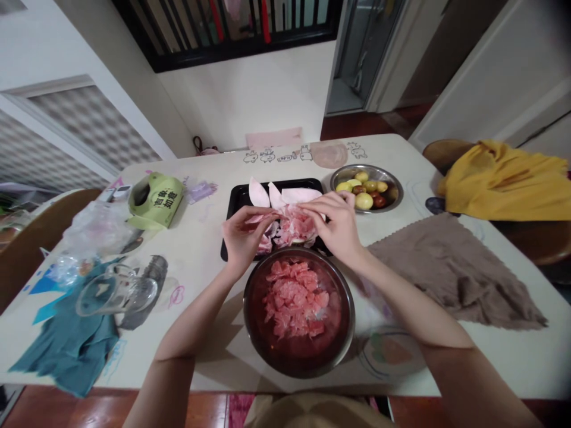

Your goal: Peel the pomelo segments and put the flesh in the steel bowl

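Holding a pink pomelo piece [294,229] over the black tray [236,202], 12 o'clock from the steel bowl [254,315]: left hand [241,238] and right hand [339,226] both have a narrow pinching grip on it.

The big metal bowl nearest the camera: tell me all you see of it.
The big metal bowl is round, steel by its look, with a thin bright rim and dark reddish inside. It stands upright on the table, just in front of the black tray. A heap of pink fruit pieces fills its middle. The left hand and right hand grip a fruit chunk beyond its far rim, seemingly clear of it.
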### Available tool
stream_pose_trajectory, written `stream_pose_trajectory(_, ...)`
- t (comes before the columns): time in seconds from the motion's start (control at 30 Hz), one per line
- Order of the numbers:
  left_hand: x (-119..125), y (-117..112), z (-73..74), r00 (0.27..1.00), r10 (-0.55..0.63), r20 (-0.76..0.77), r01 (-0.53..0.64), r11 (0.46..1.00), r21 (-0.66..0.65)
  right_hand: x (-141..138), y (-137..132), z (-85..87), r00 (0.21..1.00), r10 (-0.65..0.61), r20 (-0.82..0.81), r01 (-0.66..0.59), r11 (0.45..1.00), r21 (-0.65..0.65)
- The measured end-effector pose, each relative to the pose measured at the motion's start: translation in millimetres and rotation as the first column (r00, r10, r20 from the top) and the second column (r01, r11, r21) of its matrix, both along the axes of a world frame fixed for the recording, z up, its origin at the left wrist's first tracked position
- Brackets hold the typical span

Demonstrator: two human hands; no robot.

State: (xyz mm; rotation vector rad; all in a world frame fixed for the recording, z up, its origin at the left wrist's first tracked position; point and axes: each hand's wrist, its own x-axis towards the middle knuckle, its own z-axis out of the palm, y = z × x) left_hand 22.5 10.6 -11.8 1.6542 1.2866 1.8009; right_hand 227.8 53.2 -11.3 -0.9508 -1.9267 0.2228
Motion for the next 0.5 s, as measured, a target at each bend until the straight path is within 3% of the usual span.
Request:
stream_pose_trajectory(0.07, 0.1, 1.8, -3.0, 1.000, -0.022, -0.011, 0.022, 0.999, -0.032, -2.2, 1.5, -6.0, 0.998, 0.031, 0.060, -0.028, 0.998, -0.054)
stream_pose_trajectory(0.23, -0.1, 4.3, -9.2, 0.997, -0.047, -0.066, 0.042, 0.996, -0.079, -6.3, 9.1, -16.8, 0.996, -0.047, 0.082, 0.051, 0.997, -0.053)
stream_pose_trajectory(0.5, -6.5, -4.5, -15.7, 0.995, -0.061, -0.079, 0.050, 0.991, -0.124, 1.8, 12.7, -29.4, 0.988, 0.044, 0.150, -0.027, 0.993, -0.116)
